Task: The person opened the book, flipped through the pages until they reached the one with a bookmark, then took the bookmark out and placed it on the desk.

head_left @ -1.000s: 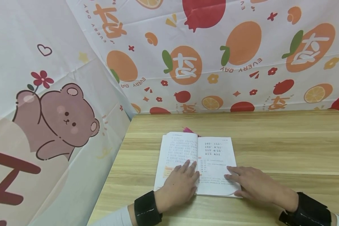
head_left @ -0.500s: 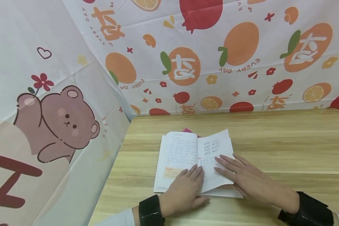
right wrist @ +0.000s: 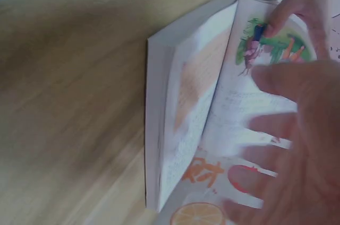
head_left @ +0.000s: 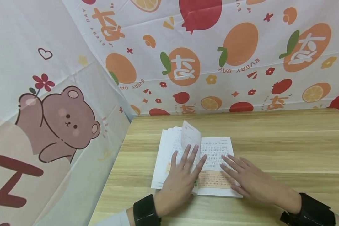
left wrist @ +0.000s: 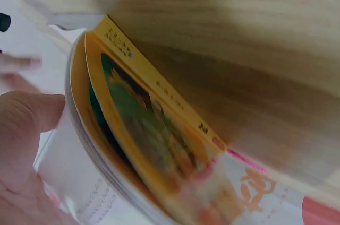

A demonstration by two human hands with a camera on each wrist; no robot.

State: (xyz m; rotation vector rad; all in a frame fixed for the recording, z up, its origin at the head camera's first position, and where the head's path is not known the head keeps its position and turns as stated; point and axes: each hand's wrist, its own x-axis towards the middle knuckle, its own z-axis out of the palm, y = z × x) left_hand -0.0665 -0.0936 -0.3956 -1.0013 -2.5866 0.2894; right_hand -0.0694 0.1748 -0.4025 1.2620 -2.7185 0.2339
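Observation:
An open book (head_left: pixel 217 153) lies on the table, with printed text and an orange-tinted block on its right page. One leaf (head_left: pixel 190 133) stands partly raised over the left half. My left hand (head_left: pixel 179 179), fingers spread, lies against this leaf and the left pages. Over the outer edge of the right page is my right hand (head_left: pixel 255 182), its fingers extended and slightly apart. The left wrist view catches the yellow illustrated cover (left wrist: pixel 154 124) from below, beside my left thumb (left wrist: pixel 48 111). A coloured drawing (right wrist: pixel 273 44) appears on the turned leaf in the right wrist view.
The wood-grain table (head_left: pixel 285 141) extends to the right of the book. Behind it hangs a fruit-print cloth (head_left: pixel 212 66), and a bear-print cloth (head_left: pixel 70 116) hangs at the left. Something pink (left wrist: pixel 247 161) sticks out by the book's spine.
A leaf has lifted from the right side and swung over to the left, uncovering a different right page. My left hand has shifted up and left, its fingers spreading; the right has moved slightly right.

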